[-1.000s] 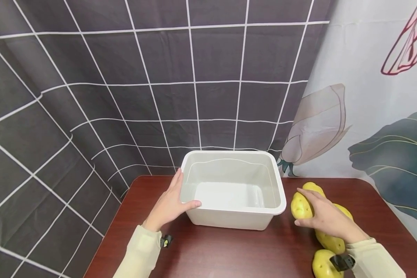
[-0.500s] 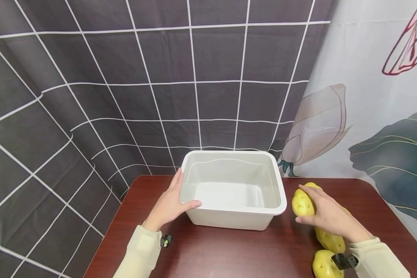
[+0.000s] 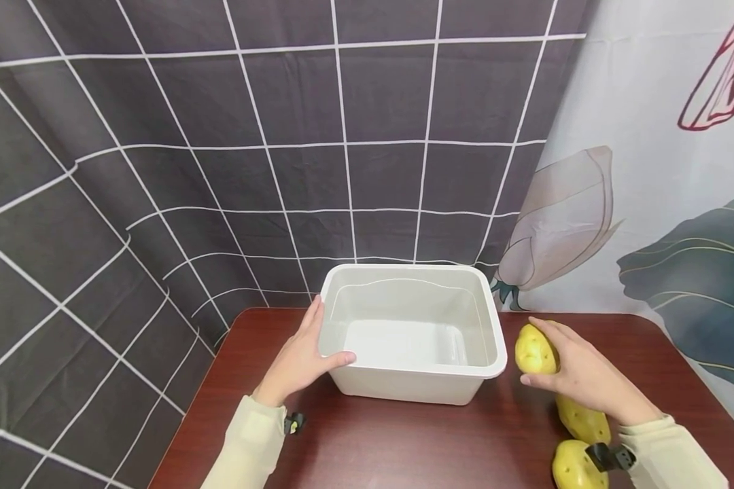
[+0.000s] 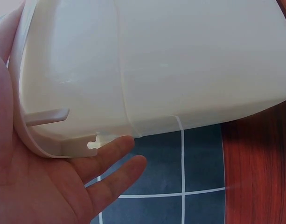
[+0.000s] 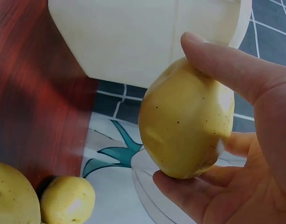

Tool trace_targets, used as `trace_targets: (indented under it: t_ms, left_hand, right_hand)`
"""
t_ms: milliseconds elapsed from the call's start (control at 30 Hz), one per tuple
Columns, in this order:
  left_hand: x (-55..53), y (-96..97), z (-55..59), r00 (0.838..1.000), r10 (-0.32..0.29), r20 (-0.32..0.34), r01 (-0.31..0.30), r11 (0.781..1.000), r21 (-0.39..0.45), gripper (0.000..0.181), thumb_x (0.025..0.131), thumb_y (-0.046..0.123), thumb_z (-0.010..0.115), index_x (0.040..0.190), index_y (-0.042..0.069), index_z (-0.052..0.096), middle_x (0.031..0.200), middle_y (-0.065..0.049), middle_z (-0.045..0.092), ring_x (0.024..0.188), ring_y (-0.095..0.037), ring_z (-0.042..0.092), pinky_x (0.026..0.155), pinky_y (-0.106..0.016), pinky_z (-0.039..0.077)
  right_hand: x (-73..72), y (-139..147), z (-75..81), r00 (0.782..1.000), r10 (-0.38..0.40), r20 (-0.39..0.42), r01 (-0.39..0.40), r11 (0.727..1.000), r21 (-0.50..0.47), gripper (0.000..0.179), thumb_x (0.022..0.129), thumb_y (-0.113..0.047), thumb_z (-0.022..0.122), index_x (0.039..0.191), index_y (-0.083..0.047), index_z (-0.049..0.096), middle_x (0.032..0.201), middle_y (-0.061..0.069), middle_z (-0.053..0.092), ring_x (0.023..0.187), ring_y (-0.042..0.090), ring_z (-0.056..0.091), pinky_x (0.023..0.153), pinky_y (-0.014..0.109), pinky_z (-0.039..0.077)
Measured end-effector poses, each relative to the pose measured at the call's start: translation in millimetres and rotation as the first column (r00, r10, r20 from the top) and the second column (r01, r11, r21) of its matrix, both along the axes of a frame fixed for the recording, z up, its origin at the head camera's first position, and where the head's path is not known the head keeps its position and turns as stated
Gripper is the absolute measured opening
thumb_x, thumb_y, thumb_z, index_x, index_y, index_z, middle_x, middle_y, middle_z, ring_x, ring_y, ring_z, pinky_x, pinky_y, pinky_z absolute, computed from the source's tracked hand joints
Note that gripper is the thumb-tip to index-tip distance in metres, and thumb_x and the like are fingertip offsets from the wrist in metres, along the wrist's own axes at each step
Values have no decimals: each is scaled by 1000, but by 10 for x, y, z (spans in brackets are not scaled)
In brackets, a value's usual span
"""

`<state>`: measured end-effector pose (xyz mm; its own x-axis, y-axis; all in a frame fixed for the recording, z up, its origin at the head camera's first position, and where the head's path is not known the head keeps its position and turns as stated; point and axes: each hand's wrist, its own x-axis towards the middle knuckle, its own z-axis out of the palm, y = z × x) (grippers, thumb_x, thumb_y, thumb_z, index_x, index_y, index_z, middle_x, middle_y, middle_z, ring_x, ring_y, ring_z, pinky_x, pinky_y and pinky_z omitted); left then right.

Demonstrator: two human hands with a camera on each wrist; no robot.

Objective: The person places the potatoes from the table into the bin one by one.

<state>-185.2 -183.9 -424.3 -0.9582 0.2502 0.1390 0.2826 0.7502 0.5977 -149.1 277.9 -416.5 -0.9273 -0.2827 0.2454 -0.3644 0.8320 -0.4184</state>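
A yellow potato (image 3: 535, 350) is in my right hand (image 3: 587, 377), thumb on one side and fingers on the other. In the right wrist view, the potato (image 5: 180, 123) overlaps the bin's outer wall. My left hand (image 3: 298, 365) rests on the front left corner of a white plastic bin (image 3: 406, 387), thumb over the front rim. Its outstretched fingers (image 4: 118, 175) lie along the outside below the rim, as the left wrist view shows. Nothing lies inside the bin.
More potatoes lie on the right of the reddish-brown table (image 3: 434, 441): one potato (image 3: 585, 422) under my right wrist, another potato (image 3: 578, 465) nearer. A dark gridded curtain (image 3: 379, 176) hangs behind, with a pale leaf-print one (image 3: 648, 224) to the right.
My right hand has closed more fully on the potato and moved it slightly right, away from the others. The left hand and the bin stay put.
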Motion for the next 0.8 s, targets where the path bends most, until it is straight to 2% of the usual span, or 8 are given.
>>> trace_targets:
  t_ms: [200, 367, 567, 800]
  left_hand:
    - [-10, -7, -5, 1000, 3, -3, -3, 1000, -5, 120, 78, 72, 71, 162, 10, 12, 169, 2, 5, 133, -37, 50, 104, -54, 44]
    - [-11, -6, -17, 1000, 1, -2, -1, 1000, 0, 118, 79, 69, 72, 162, 10, 12, 169, 2, 5, 129, -37, 54, 103, -54, 45]
    - [-10, -9, -22, 1000, 7, -13, -7, 1000, -3, 119, 78, 71, 72, 162, 9, 14, 169, 2, 6, 132, -36, 51, 104, -54, 44]
    - [-14, -3, -31, 1000, 6, -3, -6, 1000, 1, 117, 79, 65, 75, 162, 10, 14, 169, 3, 5, 134, -37, 49, 105, -54, 44]
  right_hand:
    - [-10, -15, 34, 999, 4, -45, -5, 1000, -10, 102, 70, -47, 90, 146, 4, 44, 138, 27, 49, 121, 44, 50, 92, 63, 43]
    - [-5, -20, 68, 998, 6, -69, -6, 1000, -11, 101, 70, -46, 90, 146, 2, 44, 136, 26, 51, 120, 44, 51, 91, 63, 43]
    - [-17, -23, 131, 997, -5, -78, 4, 1000, -12, 101, 71, -47, 90, 147, 2, 43, 134, 25, 51, 115, 44, 53, 87, 64, 46]
    - [-2, -34, 179, 997, -22, -80, 20, 999, -26, 101, 71, -44, 90, 147, 2, 43, 134, 27, 50, 114, 45, 51, 85, 66, 45]
